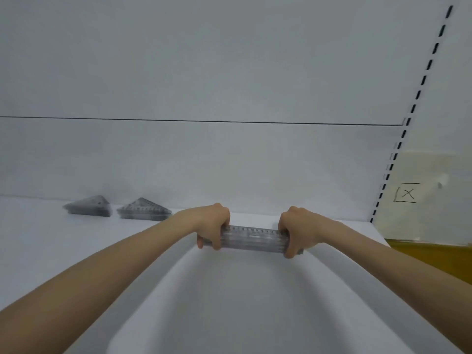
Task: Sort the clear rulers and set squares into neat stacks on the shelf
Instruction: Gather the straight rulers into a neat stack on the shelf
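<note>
A stack of clear rulers [251, 237] lies across the white shelf [76, 251], near its back. My left hand [213, 224] grips the stack's left end, fingers curled over it and thumb at the front. At the right end my right hand [297, 229] grips it the same way. Two stacks of clear set squares stand further left along the back: one [89, 206] at the far left, the other [144, 209] just left of my left forearm.
A white back panel [204, 162] rises behind the shelf. A slotted upright [398, 149] marks the shelf's right end. Beyond it is a pale wall with a drawn boxed X [407, 192] and a yellow-brown surface [434, 259].
</note>
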Tool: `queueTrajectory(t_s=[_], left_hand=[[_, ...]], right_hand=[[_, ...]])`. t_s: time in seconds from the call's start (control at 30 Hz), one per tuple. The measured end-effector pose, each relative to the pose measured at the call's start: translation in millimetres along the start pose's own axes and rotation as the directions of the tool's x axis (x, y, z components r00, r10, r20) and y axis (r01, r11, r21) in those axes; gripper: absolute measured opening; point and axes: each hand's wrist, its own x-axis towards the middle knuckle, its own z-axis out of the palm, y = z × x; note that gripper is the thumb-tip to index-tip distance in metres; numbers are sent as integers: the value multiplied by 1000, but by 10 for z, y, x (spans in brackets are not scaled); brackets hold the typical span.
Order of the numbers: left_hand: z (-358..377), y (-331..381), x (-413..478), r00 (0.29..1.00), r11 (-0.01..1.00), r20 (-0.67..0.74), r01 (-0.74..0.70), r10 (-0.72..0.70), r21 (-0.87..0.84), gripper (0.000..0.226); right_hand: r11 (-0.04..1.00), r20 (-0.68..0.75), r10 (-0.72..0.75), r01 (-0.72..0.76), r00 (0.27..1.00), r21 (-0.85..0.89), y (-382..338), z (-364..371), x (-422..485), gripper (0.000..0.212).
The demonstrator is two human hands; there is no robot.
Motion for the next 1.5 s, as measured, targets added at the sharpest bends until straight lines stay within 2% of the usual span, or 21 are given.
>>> queueTrajectory(t_s=[0.37,0.63,0.83,0.97,1.03,1.13,1.27,1.37,1.5], left_hand=[[-354,-678,477,999,998,0,-40,40,48,26],[-430,-975,555,998,993,-22,-54,57,102,19],[-345,-982,660,997,976,-16,-67,72,207,30],[-381,-896,687,997,953,-6,-70,75,295,57],[-394,-815,712,995,955,-23,-84,95,285,60],[-392,-696,769,989,964,-42,-127,140,233,58],[-411,-658,846,983,959,-46,-164,180,231,40],[-426,-647,880,979,952,-61,-175,196,251,38],[-441,-601,863,972,941,-68,-197,224,275,36]], right_hand=[[999,0,-27,27,1000,29,-143,-217,850,23],[999,0,-36,36,999,-22,-377,-370,1105,24],[1000,29,0,1,1000,-31,-371,-297,1122,27],[999,99,29,-26,995,-26,-393,-376,1132,31],[1000,104,20,-18,994,-19,-441,-393,1150,41],[1000,81,4,-3,997,-18,-495,-382,1189,50],[999,54,7,-5,999,-35,-475,-386,1254,36],[999,48,6,-4,999,-52,-459,-404,1277,42],[997,60,-12,16,998,-74,-445,-417,1301,40]])
